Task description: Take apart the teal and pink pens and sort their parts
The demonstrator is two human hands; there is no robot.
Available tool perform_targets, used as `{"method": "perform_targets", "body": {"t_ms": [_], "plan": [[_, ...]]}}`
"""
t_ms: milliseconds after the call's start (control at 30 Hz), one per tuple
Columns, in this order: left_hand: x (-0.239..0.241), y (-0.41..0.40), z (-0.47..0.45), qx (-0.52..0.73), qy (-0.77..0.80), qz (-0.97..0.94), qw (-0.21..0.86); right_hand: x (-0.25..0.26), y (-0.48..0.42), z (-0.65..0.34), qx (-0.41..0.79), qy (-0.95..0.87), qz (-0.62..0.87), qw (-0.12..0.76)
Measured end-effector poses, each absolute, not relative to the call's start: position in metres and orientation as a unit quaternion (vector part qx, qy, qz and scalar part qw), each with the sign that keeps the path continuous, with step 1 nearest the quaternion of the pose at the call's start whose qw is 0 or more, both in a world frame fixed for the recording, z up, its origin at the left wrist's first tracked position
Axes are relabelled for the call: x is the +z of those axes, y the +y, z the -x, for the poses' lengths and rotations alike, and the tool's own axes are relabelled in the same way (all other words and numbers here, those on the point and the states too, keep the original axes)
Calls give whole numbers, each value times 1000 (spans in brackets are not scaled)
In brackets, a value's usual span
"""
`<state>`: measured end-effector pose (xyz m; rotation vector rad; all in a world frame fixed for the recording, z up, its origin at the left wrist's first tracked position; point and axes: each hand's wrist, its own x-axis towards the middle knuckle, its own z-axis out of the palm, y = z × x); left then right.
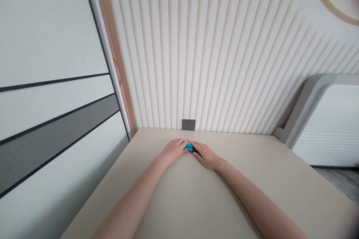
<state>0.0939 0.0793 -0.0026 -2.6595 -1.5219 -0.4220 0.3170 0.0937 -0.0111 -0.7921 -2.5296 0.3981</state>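
Observation:
Both of my arms reach forward over a beige tabletop (252,179). My left hand (174,150) and my right hand (206,155) lie side by side near the table's far edge, fingers curled down over a small bundle of coloured things (190,148), teal with a bit of red and black showing between the hands. They look like pens or markers, but most of the bundle is hidden under the fingers. Both hands touch it.
A ribbed white wall panel rises behind the table, with a grey wall socket (188,124) just above the far edge. A white and grey cabinet wall (56,119) stands at the left. A white padded headboard or unit (325,123) stands at the right.

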Motion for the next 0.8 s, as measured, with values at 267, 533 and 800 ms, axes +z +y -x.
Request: {"method": "perform_targets", "body": {"t_ms": [267, 533, 800], "plan": [[-10, 67, -80, -133, -499, 856, -4, -13, 85, -319, 129, -875, 347, 313], [-15, 36, -82, -195, -515, 833, 47, -14, 68, -325, 105, -868, 365, 319], [-6, 21, -80, -197, -430, 875, 103, -17, 51, -336, 85, -868, 394, 291]]}}
